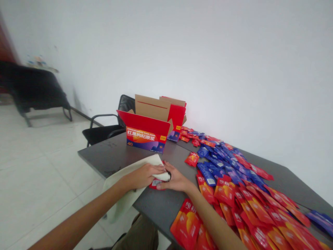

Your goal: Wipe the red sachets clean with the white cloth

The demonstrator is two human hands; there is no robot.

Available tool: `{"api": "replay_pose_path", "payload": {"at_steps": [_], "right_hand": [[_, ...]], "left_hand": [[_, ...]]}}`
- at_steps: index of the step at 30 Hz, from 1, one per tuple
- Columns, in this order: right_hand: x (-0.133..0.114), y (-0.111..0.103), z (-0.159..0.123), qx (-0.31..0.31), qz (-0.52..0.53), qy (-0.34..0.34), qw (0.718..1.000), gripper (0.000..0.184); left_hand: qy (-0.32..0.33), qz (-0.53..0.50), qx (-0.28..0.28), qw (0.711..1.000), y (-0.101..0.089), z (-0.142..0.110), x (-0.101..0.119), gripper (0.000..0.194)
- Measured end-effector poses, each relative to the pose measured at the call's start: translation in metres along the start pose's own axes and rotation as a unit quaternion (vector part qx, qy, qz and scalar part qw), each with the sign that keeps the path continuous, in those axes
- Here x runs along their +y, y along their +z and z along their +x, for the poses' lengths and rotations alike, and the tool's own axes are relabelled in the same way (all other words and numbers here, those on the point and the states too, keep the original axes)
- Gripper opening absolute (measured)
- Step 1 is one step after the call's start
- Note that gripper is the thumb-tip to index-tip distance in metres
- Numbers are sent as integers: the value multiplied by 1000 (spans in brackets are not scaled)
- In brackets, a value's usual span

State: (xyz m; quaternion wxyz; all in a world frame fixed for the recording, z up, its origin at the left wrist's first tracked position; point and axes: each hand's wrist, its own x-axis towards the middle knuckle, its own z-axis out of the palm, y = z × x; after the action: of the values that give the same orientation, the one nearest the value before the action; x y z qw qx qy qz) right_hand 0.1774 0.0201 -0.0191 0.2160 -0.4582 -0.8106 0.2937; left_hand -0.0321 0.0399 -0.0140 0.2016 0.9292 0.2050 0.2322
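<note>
My left hand is closed on a pale cloth, pressing it down over a small red packet on the dark table. Part of the cloth drapes past the table's near edge. My right hand grips the same packet from the right, thumb in front and fingers behind. Most of the packet is hidden under the cloth and hands; a white barcode label shows on it. A single red packet lies just beyond my right hand.
An open red carton stands behind my hands, with another open carton behind it. Blue packets and red packets are heaped across the table's right side. A black chair stands beyond the far left side, near the white wall.
</note>
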Motion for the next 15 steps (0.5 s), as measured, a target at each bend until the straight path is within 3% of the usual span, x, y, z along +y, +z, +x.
{"api": "replay_pose_path", "payload": {"at_steps": [9, 15], "right_hand": [[-1, 2, 0, 15, -14, 23, 1000, 119], [-3, 1, -1, 16, 3, 27, 1000, 111]], "left_hand": [[-7, 45, -50, 998, -4, -12, 18, 62], [-79, 93, -33, 992, -4, 1, -1, 61]]}}
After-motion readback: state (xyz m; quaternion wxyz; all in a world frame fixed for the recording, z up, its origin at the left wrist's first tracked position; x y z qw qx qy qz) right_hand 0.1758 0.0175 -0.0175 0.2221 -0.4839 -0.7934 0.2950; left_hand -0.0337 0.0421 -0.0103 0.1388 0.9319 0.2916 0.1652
